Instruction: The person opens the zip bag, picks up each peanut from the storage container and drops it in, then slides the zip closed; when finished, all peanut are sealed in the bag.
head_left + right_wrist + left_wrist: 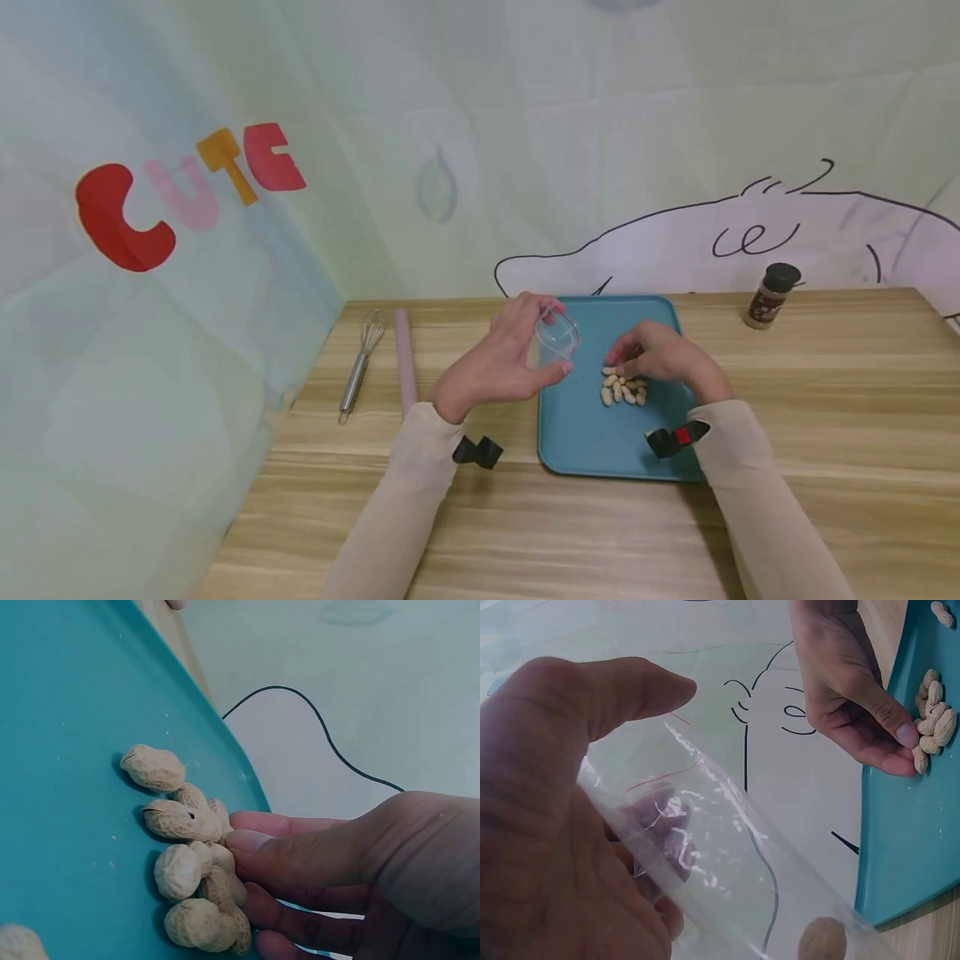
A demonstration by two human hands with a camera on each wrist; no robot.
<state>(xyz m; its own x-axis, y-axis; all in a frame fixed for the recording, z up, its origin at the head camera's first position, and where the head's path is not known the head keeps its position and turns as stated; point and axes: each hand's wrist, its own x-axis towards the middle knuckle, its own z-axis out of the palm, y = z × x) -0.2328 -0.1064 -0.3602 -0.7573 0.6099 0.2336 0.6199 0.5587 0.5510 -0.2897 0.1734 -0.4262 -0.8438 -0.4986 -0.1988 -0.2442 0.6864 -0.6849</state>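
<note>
My left hand (506, 358) holds a clear plastic bag (557, 335) above the left side of the blue tray (592, 446); its mouth is spread, with thumb and fingers at its edges. Low inside the bag, a round brown thing (823, 941), perhaps a peanut, shows in the left wrist view. On the tray lies a small pile of unshelled peanuts (622, 392). My right hand (660, 354) reaches in at the pile's far edge, pinching a peanut (920, 760) between thumb and forefinger. Its other fingers lie beside the pile in the right wrist view.
Left of the tray, a metal whisk (362, 362) and a pink rolling pin (405, 358) lie on the wooden table (525, 533). A black-capped seasoning jar (771, 297) stands at the back right. Behind the table hangs a printed cloth (465, 167).
</note>
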